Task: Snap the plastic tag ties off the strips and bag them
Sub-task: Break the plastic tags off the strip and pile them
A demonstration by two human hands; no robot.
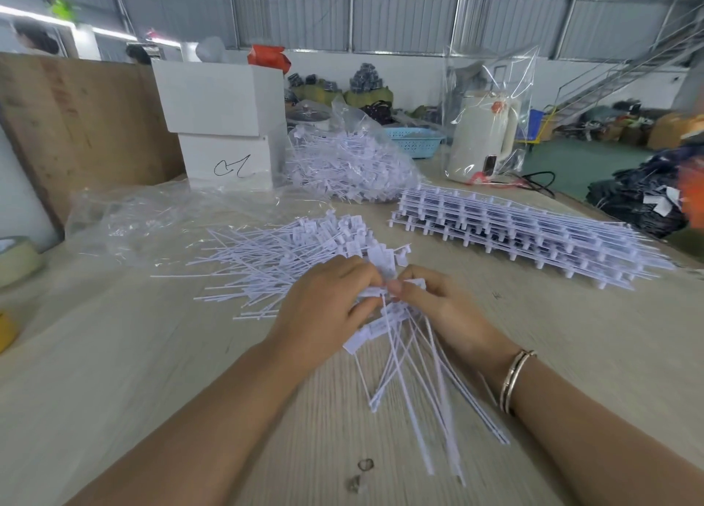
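Centre frame: left hand [327,300] and right hand [438,307], each grip curled tight on one bundle of ties [404,361] above the bench [152,391]; loose tails likely slip, scatter.

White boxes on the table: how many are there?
2. One white box sits stacked on the other box, which bears a black scribble, at the table's far left, beside a bag of ties. More may be hidden behind.
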